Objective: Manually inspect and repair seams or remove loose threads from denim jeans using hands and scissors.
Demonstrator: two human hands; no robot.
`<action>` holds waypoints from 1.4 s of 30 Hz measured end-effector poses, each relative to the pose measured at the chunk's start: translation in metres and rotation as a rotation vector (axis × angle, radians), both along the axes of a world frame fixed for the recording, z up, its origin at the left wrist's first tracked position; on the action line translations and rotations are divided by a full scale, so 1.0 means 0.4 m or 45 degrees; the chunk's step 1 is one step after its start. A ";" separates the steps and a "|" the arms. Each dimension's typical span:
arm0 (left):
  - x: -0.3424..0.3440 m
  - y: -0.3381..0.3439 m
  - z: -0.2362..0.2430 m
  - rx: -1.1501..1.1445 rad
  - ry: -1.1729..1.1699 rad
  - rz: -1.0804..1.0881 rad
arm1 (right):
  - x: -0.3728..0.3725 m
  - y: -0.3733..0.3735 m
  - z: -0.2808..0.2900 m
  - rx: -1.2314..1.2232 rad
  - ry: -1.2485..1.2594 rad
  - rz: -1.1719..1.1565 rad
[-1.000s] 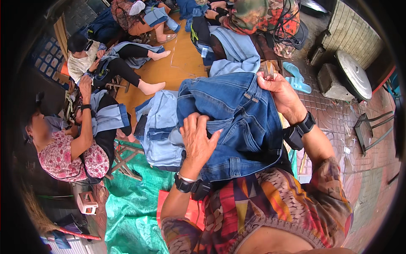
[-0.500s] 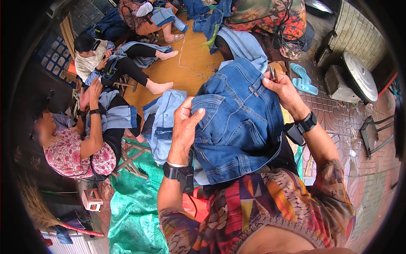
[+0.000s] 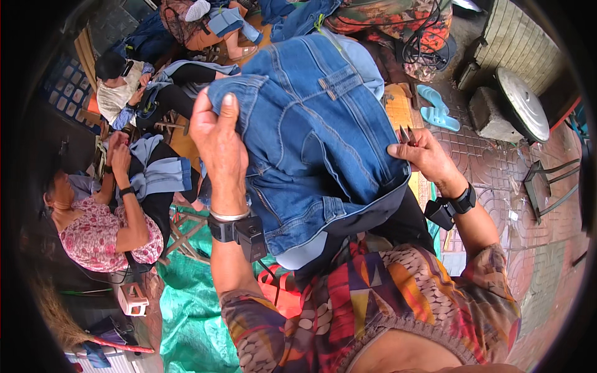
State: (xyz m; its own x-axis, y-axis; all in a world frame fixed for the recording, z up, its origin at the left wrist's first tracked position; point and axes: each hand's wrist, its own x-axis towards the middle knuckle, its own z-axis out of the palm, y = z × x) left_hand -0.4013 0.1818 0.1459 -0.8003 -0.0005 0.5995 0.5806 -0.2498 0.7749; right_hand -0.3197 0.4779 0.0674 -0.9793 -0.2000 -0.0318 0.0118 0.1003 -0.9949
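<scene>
I hold a pair of blue jeans (image 3: 298,137) spread out in front of me above my lap. My left hand (image 3: 217,149) is closed on the cloth at the left edge, thumb on top near a pocket. My right hand (image 3: 420,155) grips the right edge near the waistband and also has small dark metal snips (image 3: 407,135) in it, points upward. Lighter blue denim (image 3: 367,68) lies behind and below the jeans. Each wrist wears a black strapped device.
Co-workers (image 3: 99,230) sit on the left and at the top with denim, around an orange board (image 3: 398,105). Light blue slippers (image 3: 438,118), a lidded pot (image 3: 522,102) and a metal stand (image 3: 541,193) are at right. A green tarp (image 3: 189,311) lies below.
My left hand has moved up and leftward, lifting and stretching the jeans higher and wider across the board. My right hand has moved lower, still holding cloth and snips.
</scene>
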 end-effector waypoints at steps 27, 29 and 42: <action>0.399 0.166 -0.299 -1.668 0.205 -1.032 | 0.198 0.066 -0.300 -0.502 -0.378 -0.555; 0.398 0.158 -0.302 -1.651 0.170 -1.056 | 0.207 0.058 -0.288 -0.517 -0.382 -0.624; 0.415 0.079 -0.289 -1.491 -0.019 -1.053 | 0.217 0.061 -0.251 0.042 0.068 -0.788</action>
State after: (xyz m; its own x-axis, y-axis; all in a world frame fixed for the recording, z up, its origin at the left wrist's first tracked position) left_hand -0.2352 0.2134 0.0303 -0.3329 0.9396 -0.0795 0.5762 0.2694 0.7716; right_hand -0.2331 0.5021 -0.0331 -0.9136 0.4059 0.0242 0.0276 0.1214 -0.9922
